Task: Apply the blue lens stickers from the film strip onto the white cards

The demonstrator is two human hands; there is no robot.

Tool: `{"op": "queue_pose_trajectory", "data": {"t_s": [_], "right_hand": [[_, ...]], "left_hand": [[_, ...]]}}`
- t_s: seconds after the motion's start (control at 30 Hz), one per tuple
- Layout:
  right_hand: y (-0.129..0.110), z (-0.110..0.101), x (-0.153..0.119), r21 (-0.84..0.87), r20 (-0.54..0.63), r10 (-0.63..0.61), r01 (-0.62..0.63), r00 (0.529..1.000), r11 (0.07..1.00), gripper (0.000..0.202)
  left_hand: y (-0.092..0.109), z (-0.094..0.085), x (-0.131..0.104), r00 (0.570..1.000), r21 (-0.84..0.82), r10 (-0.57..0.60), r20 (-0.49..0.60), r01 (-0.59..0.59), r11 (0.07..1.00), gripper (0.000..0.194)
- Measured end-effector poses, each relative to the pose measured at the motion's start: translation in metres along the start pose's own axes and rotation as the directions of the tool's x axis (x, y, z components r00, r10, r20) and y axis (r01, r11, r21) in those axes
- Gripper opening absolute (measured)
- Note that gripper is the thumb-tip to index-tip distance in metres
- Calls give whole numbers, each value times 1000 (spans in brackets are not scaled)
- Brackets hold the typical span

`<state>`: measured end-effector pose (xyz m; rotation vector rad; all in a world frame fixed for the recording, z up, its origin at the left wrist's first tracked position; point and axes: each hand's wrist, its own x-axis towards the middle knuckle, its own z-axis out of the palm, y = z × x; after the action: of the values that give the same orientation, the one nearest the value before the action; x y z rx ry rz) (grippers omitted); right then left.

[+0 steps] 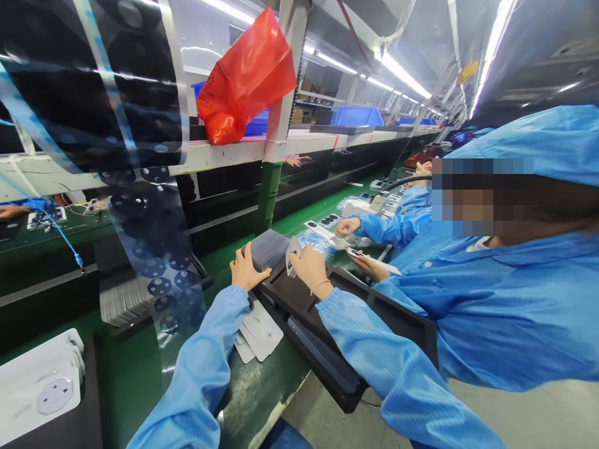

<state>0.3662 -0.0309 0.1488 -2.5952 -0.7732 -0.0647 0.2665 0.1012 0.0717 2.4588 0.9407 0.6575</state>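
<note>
My left hand (248, 271) spreads its thumb and fingers around the near end of a tight stack of thin grey panels (267, 248), gripping it. The stack stands on edge at the far end of a black tray (397, 315). My right hand (309, 267), above the tray, pinches a thin, light phone back cover (292, 251) just right of the stack. Below my left hand lie several white phone back covers (262, 330) with dark camera rings, overlapping on the green bench. Another black tray (346, 402), holding dark panels, sits beneath the upper tray.
A co-worker (496, 280) in blue sits close on the right, holding a white phone cover (381, 263). Clear film with dark discs (161, 268) hangs at left, near more stacked panels (124, 299). White covers (42, 383) lie lower left. A red bag (250, 78) hangs overhead.
</note>
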Motion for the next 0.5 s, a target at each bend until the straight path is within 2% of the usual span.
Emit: {"op": "queue_pose_trajectory", "data": {"t_s": [0.13, 0.2, 0.37, 0.5], "right_hand": [[-18, 15, -4, 67, -5, -19, 20, 1000, 998, 46], [-27, 24, -4, 90, 3, -36, 35, 999, 995, 51], [-40, 37, 1, 109, 30, -36, 33, 999, 994, 41], [-39, 41, 1, 128, 44, -35, 29, 998, 991, 40]], "left_hand": [[-4, 0, -1, 1000, -19, 17, 23, -17, 1000, 97], [-9, -2, 1, 997, -39, 27, 74, -25, 999, 100], [-26, -11, 6, 958, -151, 114, 264, -76, 986, 108], [-31, -14, 5, 950, -178, 126, 286, -77, 981, 115]]}}
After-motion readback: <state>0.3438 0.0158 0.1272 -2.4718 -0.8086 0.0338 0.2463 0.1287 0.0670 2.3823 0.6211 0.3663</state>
